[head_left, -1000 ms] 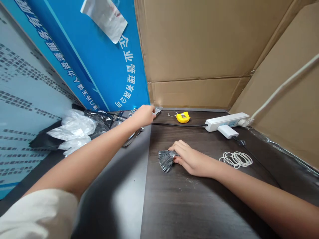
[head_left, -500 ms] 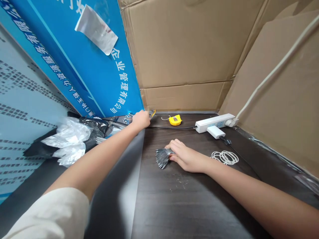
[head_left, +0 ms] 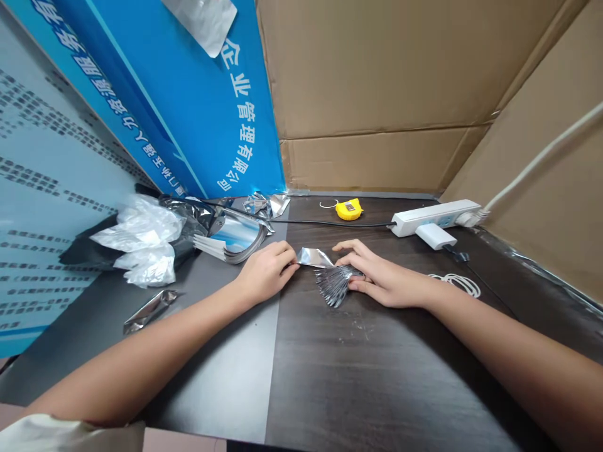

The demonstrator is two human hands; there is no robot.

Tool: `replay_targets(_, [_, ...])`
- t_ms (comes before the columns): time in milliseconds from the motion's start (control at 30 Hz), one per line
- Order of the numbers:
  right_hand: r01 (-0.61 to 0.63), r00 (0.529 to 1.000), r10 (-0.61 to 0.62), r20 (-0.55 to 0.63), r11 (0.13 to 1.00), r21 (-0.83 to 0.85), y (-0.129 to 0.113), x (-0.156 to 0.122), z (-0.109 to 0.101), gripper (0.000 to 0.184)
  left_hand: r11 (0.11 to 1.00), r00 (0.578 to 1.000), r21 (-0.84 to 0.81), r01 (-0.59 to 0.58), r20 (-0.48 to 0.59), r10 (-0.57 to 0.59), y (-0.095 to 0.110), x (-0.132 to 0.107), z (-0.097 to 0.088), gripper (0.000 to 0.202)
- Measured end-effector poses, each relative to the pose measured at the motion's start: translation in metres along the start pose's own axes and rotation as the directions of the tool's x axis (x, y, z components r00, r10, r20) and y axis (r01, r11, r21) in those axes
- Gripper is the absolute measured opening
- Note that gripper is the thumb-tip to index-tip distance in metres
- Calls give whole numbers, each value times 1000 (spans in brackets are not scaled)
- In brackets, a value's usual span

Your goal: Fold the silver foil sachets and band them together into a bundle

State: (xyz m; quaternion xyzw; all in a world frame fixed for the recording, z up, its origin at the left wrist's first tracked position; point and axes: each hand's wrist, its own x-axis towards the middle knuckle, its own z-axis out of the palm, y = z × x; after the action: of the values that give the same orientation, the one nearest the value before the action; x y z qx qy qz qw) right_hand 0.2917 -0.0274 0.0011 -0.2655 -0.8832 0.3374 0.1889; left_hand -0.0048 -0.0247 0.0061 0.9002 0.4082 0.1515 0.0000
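My left hand (head_left: 267, 272) pinches one end of a small silver foil pouch (head_left: 315, 256) just above the dark table (head_left: 377, 376). My right hand (head_left: 377, 279) rests on a fanned stack of silver pouches (head_left: 335, 285), fingers curled over it, with its fingertips touching the other end of the single pouch. The pouch sits between both hands, over the top of the fan.
Left of my hands lie a curved stack of foil pouches (head_left: 233, 237), crumpled clear bags (head_left: 141, 242) and one loose pouch (head_left: 148, 309). Further back are more loose pouches (head_left: 264, 204), a yellow tape measure (head_left: 349, 209), a white power strip (head_left: 436, 218) and white rubber bands (head_left: 459, 284). Cardboard walls and a blue board enclose the desk.
My left hand has come back from the far corner by the blue board with a silver pouch and now holds it beside the fan. My right hand stayed on the stack.
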Motion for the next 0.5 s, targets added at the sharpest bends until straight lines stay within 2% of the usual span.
replay_targets(167, [63,998,-61,36,996,-57,0,2,1,30,993,994,-94,-71,-86,63,-5,-1,5,13])
replay_targets(500, [43,996,-37,81,997,-70,-5,3,-2,34,962,993,-249,-108,-67,94,-8,-1,3,14])
